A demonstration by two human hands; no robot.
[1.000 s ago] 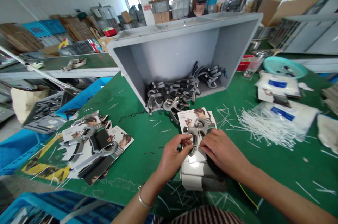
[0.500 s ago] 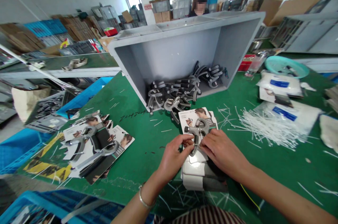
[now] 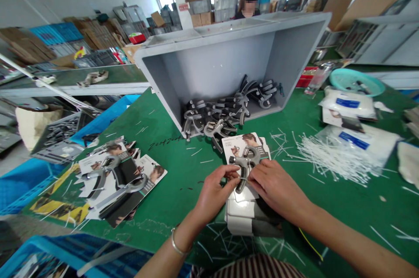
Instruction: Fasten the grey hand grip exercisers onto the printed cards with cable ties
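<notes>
A grey and black hand grip strengthener lies on a stack of printed cards in front of me. A thin white cable tie passes across its handle. On the left of the handle my left hand is closed, thumb and fingers pinching at the tie. From the right, my right hand pinches the tie's other side, its fingertips partly hidden behind the knuckles. More hand grip strengtheners are heaped in and spill from a grey crate tipped on its side, just beyond the stack.
The grey crate stands across the table's far side. Left lies a pile of cards with strengtheners. Loose white cable ties, plastic bags and a turquoise tray are at right. A person is behind the crate.
Both hands stay at the handle with almost the same pinch. The view has shifted very slightly; nothing else visibly moves.
</notes>
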